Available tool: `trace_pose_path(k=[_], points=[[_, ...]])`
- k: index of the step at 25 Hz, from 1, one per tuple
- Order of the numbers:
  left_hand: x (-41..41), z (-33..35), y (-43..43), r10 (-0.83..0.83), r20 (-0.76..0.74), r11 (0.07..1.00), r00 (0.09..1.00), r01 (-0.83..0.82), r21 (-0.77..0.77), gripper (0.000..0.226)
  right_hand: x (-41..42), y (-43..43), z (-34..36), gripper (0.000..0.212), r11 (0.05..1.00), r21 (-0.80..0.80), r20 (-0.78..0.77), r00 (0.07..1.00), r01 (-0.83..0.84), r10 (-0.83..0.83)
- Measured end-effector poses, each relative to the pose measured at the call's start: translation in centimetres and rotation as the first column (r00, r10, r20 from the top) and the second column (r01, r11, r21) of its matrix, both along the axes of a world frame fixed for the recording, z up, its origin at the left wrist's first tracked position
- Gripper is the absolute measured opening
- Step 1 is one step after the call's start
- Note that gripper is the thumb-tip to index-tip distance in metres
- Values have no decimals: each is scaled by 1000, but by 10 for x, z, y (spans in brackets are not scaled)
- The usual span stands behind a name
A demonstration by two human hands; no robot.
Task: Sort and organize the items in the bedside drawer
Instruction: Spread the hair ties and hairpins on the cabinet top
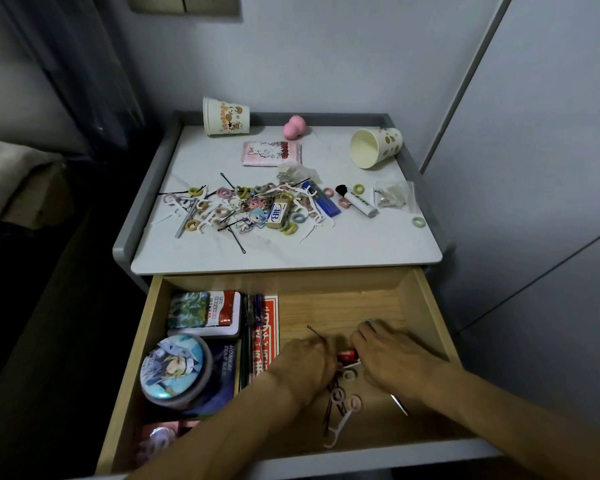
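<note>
Hairpin (315, 332) in left hand (305, 367), inside drawer (427, 306)

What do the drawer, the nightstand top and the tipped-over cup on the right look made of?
Drawer: pale wood or wood-look board, matt, visible grain. Nightstand top: white stone-look slab, faint grey veining; real marble or laminate, unclear. Tipped cup: paper, thin rolled rim, printed dots.

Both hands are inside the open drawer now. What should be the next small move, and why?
Probably the right hand should pick up the small red item beside its fingers: the left hand already seems to hold a bobby pin, and loose hair ties and a floss pick lie on the drawer floor.
</note>
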State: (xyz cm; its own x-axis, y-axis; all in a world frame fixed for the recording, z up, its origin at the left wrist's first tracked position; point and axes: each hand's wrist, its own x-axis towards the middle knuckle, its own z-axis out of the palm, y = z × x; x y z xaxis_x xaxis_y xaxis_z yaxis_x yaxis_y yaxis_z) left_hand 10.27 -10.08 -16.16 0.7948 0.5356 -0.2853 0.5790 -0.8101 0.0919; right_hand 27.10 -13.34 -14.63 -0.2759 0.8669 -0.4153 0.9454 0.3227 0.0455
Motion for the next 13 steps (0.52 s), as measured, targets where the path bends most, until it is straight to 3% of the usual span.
trace_pose_path(k=[4, 10, 13], points=[[-9, 13, 10, 171, 164, 946, 972, -115, -303, 39, 9, 0, -1, 38, 1000, -6, -66, 998, -20, 20], [-18, 15, 21, 254, 111, 883, 961, -183, -433, 60, 19, 1, -4, 54, 997, -78, -103, 994, -29, 20], [-21, 21, 27, 318, 133, 848, 939, -219, -482, 59, 17, 5, -5, 49, 996, -50, -116, 991, -77, 70]])
